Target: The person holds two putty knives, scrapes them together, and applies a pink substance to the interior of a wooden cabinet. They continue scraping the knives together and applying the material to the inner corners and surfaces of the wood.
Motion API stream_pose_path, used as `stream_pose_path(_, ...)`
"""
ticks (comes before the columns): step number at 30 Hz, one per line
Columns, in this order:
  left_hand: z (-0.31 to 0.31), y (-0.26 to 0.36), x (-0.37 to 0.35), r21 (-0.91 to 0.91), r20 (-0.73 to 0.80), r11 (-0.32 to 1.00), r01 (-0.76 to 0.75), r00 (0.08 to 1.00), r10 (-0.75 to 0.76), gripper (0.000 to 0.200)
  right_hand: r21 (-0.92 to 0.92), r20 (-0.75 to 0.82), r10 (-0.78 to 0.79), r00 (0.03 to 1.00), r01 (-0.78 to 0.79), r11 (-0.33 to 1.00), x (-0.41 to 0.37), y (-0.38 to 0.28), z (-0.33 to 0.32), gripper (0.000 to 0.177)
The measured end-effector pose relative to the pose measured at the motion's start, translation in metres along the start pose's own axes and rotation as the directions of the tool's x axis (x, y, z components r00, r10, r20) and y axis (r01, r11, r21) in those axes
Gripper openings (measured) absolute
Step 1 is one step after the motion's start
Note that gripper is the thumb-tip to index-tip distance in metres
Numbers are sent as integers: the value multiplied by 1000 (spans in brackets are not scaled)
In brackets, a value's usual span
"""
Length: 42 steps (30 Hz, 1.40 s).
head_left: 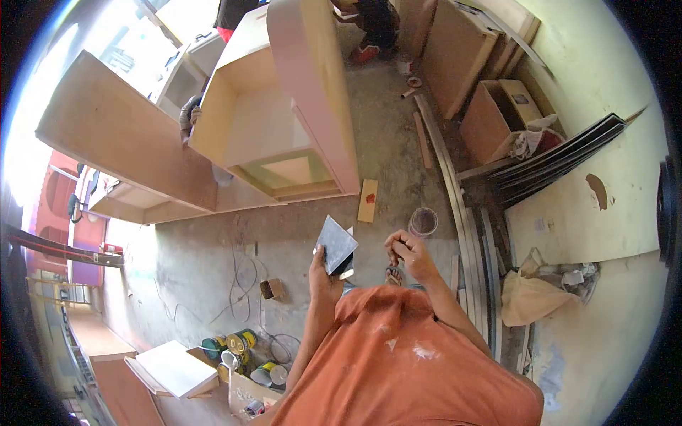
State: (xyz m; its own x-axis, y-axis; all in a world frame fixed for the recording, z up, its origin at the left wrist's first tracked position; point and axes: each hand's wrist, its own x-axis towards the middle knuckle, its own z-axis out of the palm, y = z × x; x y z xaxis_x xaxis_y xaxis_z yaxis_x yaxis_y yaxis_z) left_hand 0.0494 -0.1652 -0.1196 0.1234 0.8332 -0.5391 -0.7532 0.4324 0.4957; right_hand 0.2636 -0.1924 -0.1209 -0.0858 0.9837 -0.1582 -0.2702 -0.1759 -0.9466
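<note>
While my left hand [325,280] grips a flat grey sheet [334,245], its corner points forward.
From the head view, the sheet's long axis runs corner to corner, away from me toward the cabinet [273,106]. My right wrist bends inward, that hand [413,257] beside the sheet with fingers curled; whether they pinch anything, I cannot tell. Around me spreads the floor [192,284], cans [241,341] leftward, long strips [455,184] rightward.

Grey square [337,246] in left grip [325,282]

Grey floor [188,248], pale wall [597,71], perhaps windows [117,35]
</note>
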Motion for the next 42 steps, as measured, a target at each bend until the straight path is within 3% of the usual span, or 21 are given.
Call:
stream_pose_path(6, 2, -4, 2, 36, -39, 998, 47, 998, -46, 30, 111, 28, 82, 996, -84, 990, -3, 23, -16, 21)
stream_pose_path(9, 3, -6, 5, 70, -64, 997, 45, 997, -41, 31, 13, -133, 10, 991, -8, 1000, 1, 0, 12, 29)
stream_pose_path(11, 3, -6, 5, 69, -77, 997, 43, 996, -38, 31, -86, -355, -189, 915, 169, 982, 4, -4, 31, 34)
stream_pose_path(12, 4, -5, 3, 68, -65, 996, 50, 997, -46, 31, -88, -354, -190, 916, 169, 982, 3, -4, 29, 34)
stream_pose_path(14, 2, -4, 4, 62, -55, 997, 55, 997, -51, 31, -106, -76, -36, 996, 28, 994, -2, -5, 19, 27)
stream_pose_path(15, -2, -5, 7, 43, -45, 998, 43, 998, -41, 31, -108, -71, -35, 997, 27, 994, -4, 1, 12, 27)
stream_pose_path(17, -4, -6, 8, 20, -36, 999, 29, 999, -28, 32, -62, 4, 237, 971, -237, 970, -3, 17, -2, 18)
stream_pose_path(20, 10, -4, 0, -13, 3, 1000, 21, 1000, -21, 34, -9, -7, 327, 945, -327, 945, 0, 6, 9, 19)
stream_pose_path(21, 25, 0, -12, -17, 4, 1000, -7, 1000, 7, 36, -15, -2, 326, 945, -326, 945, 0, 2, 17, 19)
stream_pose_path(23, 29, -2, -13, -27, 4, 999, -43, 999, 43, 37, 112, 122, 14, 992, -28, 993, -4, -3, 31, 23)
stream_pose_path(27, 7, -17, 1, 37, 17, 994, -104, 994, 104, 39, 78, 337, -14, 942, -14, 997, -5, 15, 23, 35)
stream_pose_path(29, -15, -24, 17, 53, 90, 998, -14, 996, 9, 35, 315, 55, 249, 967, -254, 915, -3, 16, 18, 21)
stream_pose_path(30, -9, -21, 12, 63, 87, 998, 16, 996, -21, 27, 293, -92, 264, 960, -227, 929, 6, 46, 3, 19)
stream_pose_path(31, -7, -17, 9, 60, 90, 998, 9, 996, -15, 27, 289, -87, 260, 962, -225, 930, 7, 39, -3, 19)
stream_pose_path(33, -2, -9, 4, 264, 70, 964, -25, 998, 7, 25, 541, -197, 179, 964, -46, 840, 8, 22, -13, 17)
stream_pose_path(34, 1, -7, 3, 261, 73, 965, -32, 997, 14, 25, 509, -328, 184, 927, 10, 861, 8, 13, -16, 16)
stream_pose_path(35, 5, -5, 4, 167, 62, 984, -63, 997, 54, 26, 506, -322, 179, 930, 9, 862, 7, 10, -17, 16)
stream_pose_path(38, 26, 1, -10, 73, 0, 996, -45, 999, 45, 27, 24, -511, -133, 849, 169, 985, -4, -22, -5, 19)
stream_pose_path(39, 31, 2, -13, 83, -46, 996, 19, 999, -15, 28, 22, -498, -137, 856, 170, 985, -3, -8, -2, 19)
stream_pose_path(41, 27, -7, -8, 21, -18, 1000, 16, 1000, -16, 27, -208, -406, -393, 825, 335, 919, -7, 33, 5, 24)
stream_pose_path(42, 28, -12, -6, 36, 64, 999, 4, 998, -6, 28, -148, -91, -465, 881, 449, 881, -4, -21, 28, 32)
